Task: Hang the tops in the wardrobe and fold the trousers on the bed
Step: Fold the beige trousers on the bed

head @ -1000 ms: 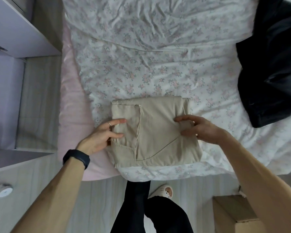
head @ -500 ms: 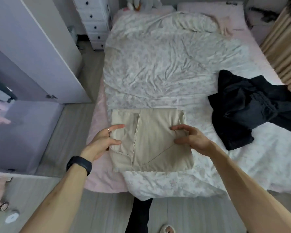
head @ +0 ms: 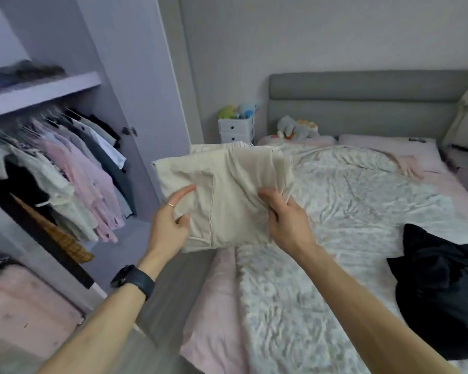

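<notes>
We see plain cream-beige trousers [head: 227,195] with paler stitching; the duvet [head: 349,211] is white with a small, faded floral print in pink and grey; the sheet [head: 214,306] is plain pale pink; the heap of clothes [head: 443,287] is black; the headboard [head: 362,103] is grey; the wardrobe [head: 133,63] is lilac; its hanging tops [head: 84,179] are pink, pale green, white and dark grey; the watch [head: 133,279] is black; the drawers [head: 235,129] are white.

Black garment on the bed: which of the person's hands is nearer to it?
Right. The right hand grips the folded beige trousers on the side facing the black garment; the left hand holds the opposite edge, toward the wardrobe, farther away.
</notes>
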### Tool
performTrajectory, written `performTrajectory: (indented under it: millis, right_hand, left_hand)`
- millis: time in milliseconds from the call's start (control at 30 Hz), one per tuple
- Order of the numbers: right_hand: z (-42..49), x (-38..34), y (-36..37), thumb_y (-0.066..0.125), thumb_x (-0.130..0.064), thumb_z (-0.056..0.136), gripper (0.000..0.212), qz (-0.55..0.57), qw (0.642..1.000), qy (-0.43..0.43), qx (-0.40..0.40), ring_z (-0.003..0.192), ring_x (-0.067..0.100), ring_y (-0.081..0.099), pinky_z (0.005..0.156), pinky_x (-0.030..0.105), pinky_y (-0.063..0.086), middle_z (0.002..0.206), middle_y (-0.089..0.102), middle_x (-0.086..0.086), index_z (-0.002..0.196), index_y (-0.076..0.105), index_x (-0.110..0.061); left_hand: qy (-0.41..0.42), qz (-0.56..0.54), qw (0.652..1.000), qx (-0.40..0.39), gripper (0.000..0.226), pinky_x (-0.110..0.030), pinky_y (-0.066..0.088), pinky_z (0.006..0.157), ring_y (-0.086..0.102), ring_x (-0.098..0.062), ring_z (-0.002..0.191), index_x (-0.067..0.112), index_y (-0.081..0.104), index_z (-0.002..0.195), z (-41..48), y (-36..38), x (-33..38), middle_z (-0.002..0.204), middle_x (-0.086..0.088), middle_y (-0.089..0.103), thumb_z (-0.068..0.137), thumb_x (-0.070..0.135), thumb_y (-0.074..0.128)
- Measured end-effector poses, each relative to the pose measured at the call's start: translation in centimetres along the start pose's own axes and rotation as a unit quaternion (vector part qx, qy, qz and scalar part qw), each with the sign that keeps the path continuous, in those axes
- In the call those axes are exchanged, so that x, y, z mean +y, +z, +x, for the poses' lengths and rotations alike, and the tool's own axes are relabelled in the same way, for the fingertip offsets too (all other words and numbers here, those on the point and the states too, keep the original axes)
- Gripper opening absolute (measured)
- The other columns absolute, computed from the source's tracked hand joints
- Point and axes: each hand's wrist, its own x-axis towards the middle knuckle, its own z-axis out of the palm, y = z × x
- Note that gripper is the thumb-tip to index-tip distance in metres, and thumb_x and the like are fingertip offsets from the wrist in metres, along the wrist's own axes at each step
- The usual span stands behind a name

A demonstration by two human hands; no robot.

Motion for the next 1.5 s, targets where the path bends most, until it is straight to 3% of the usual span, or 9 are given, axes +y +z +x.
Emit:
performTrajectory:
  millis: [67,167,267,433,667,833,1133,1300,1500]
  right_hand:
    - [3.5,-3.8,2.6,0.058,0.003,0.083,0.058,-0.086,0.995,-0.052,0.019,0.087,0.034,0.057,0.074,0.038,0.048,0.108,0.06,0.01,0.133,0.055,-0.025]
    - [7.8,-9.6,7.1,0.058,-0.002,0.088,0.056,-0.171,0.981,-0.089,0.018,0.094,0.039,0.057,0.081,0.049,0.047,0.116,0.059,0.013,0.139,0.056,-0.024]
    - [10.6,-13.9,11.6,0.061,0.0,0.086,0.054,-0.194,0.977,-0.089,0.023,0.087,0.04,0.06,0.073,0.047,0.049,0.108,0.062,0.014,0.135,0.06,-0.021]
    - [14.5,-19.3,18.0,0.077,0.0,0.075,0.048,-0.235,0.966,-0.103,0.037,0.07,0.037,0.06,0.06,0.043,0.047,0.092,0.064,0.012,0.119,0.069,-0.015]
    - [20.5,-24.6,23.6,0.052,-0.007,0.094,0.057,-0.19,0.979,-0.076,-0.008,0.102,0.037,0.055,0.083,0.046,0.044,0.123,0.056,0.012,0.148,0.042,-0.022]
    - [24.9,-28.5,22.9,0.048,-0.007,0.095,0.056,-0.185,0.978,-0.099,0.012,0.103,0.038,0.053,0.083,0.046,0.044,0.128,0.053,0.012,0.148,0.038,-0.022]
    - [35.6,-33.3,21.3,0.047,-0.011,0.098,0.049,-0.184,0.962,-0.162,0.124,0.091,0.035,0.053,0.08,0.044,0.043,0.113,0.054,0.01,0.145,0.041,-0.024]
    - [43.1,-33.5,24.3,0.046,-0.018,0.102,0.046,-0.18,0.954,-0.19,0.143,0.093,0.032,0.052,0.084,0.042,0.04,0.115,0.052,0.007,0.147,0.036,-0.025]
    - [53.6,-30.7,31.7,0.049,-0.009,0.096,0.053,-0.121,0.958,-0.224,0.134,0.095,0.034,0.051,0.085,0.045,0.042,0.117,0.052,0.009,0.147,0.04,-0.025]
  left_hand:
    - [0.035,0.06,0.996,0.063,0.082,-0.006,0.033,0.099,0.046,0.002,0.118,0.056,0.044,0.142,1.4,-1.3,0.7,0.135,0.014,0.051,0.089,-0.006,0.048]
    - [0.046,0.12,0.986,0.103,0.078,-0.014,0.034,0.096,0.044,-0.008,0.116,0.049,0.037,0.149,4.3,-3.3,0.9,0.135,0.001,0.05,0.09,-0.002,0.05]
    - [0.04,0.177,0.978,0.105,0.075,-0.023,0.038,0.093,0.045,-0.019,0.115,0.039,0.033,0.155,6.9,-6.4,-0.8,0.138,-0.006,0.048,0.092,0.002,0.051]
    - [0.051,0.257,0.96,0.098,0.069,-0.042,0.045,0.104,0.044,-0.031,0.124,0.026,0.024,0.16,10.9,-13.1,-4.7,0.143,-0.016,0.043,0.098,0.012,0.051]
    - [0.04,0.458,0.885,0.077,0.072,-0.043,0.05,0.086,0.046,-0.034,0.118,0.017,0.01,0.16,16.5,-19.6,-4.8,0.134,-0.017,0.043,0.097,0.005,0.043]
    - [0.051,0.479,0.869,0.114,0.072,-0.045,0.049,0.085,0.046,-0.034,0.118,0.017,0.011,0.159,20.4,-23.3,-3.5,0.129,-0.017,0.044,0.095,0.001,0.04]
    - [0.087,0.445,0.862,0.229,0.08,-0.043,0.046,0.083,0.045,-0.033,0.113,0.024,0.013,0.16,30.3,-28.6,-1.4,0.125,-0.015,0.045,0.092,0.003,0.049]
    - [0.08,0.445,0.847,0.28,0.084,-0.043,0.045,0.084,0.044,-0.032,0.11,0.025,0.01,0.161,37.3,-29.1,-3.3,0.124,-0.014,0.045,0.091,0.002,0.05]
    - [0.068,0.456,0.834,0.303,0.085,-0.041,0.045,0.084,0.043,-0.032,0.108,0.028,0.008,0.161,47.1,-29.4,-9.5,0.121,-0.013,0.044,0.092,0.003,0.052]
